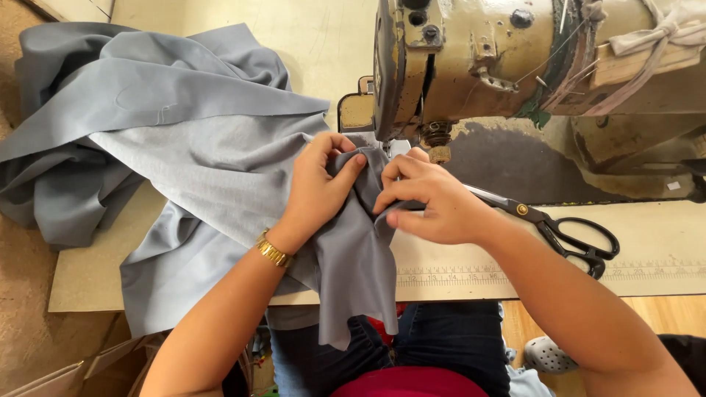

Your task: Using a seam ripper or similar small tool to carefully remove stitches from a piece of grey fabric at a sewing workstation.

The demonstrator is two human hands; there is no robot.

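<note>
A: Item one, grey fabric (220, 169). Location?

B: Spread over the left and middle of the desk (662, 250); bulk heaped at far left, one flap hanging off the near edge toward the lap. Its leading edge lies just under the head of the sewing machine (471, 66), at the presser foot (439, 151).

A: Item two, left hand (320, 184). Grip state?

B: Closed in a pinch: thumb and fingers gathered on a fold of the grey fabric just left of the presser foot. Gold bracelet (273, 251) on the wrist.

A: Item three, right hand (430, 202).

B: Closed likewise, fingertips pinching the same fold from the right side. The two hands nearly touch, cloth bunched between them.

A: Other entries?

B: Black-handled scissors (566, 228), lying on the desk to the right, blades partly hidden behind the right hand. A printed ruler strip (515, 276) along the near edge of the desk.

A: Step in hand, as judged?

B: Folding or aligning the edge ahead of the needle; seam apparently not running, since both hands are pinching rather than lying flat to guide. Whether the foot is lowered cannot be told.

A: Requirement for the next move?

B: Likely the fold kept even and flat, slid squarely under the foot, fingertips kept clear of the needle.
</note>
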